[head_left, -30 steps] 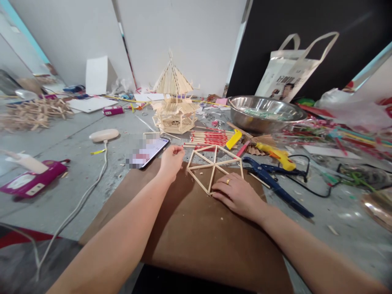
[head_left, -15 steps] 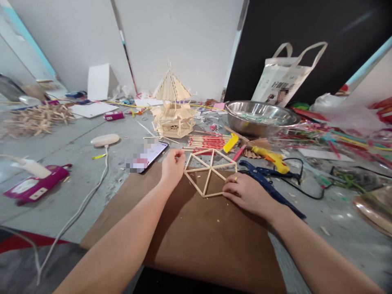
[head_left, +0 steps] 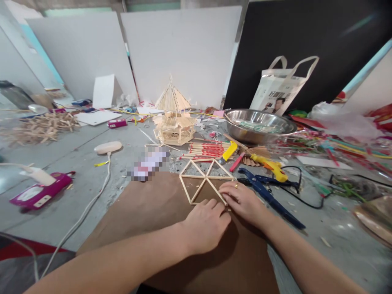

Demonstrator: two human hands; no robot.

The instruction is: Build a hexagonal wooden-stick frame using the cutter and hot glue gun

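A hexagon frame of thin wooden sticks (head_left: 204, 177) with spokes lies flat on a brown cardboard sheet (head_left: 159, 212). My left hand (head_left: 206, 224) rests at the frame's near corner, fingers curled down and touching the sticks. My right hand (head_left: 241, 200), a ring on one finger, lies flat beside it with fingertips pressing on the frame's near right edge. The two hands touch each other. I cannot make out anything gripped in either.
A wooden stick pagoda model (head_left: 174, 114) stands behind. A phone (head_left: 149, 163), red-banded sticks (head_left: 206, 150), a yellow knife (head_left: 229, 151), a yellow glue gun (head_left: 271, 165), a blue tool (head_left: 269, 196), a steel bowl (head_left: 259, 124) and a white bag (head_left: 280, 90) surround it.
My left hand has come from the frame's far left corner, by the phone, down to its near corner beside my right hand. The camera has tilted up a little.
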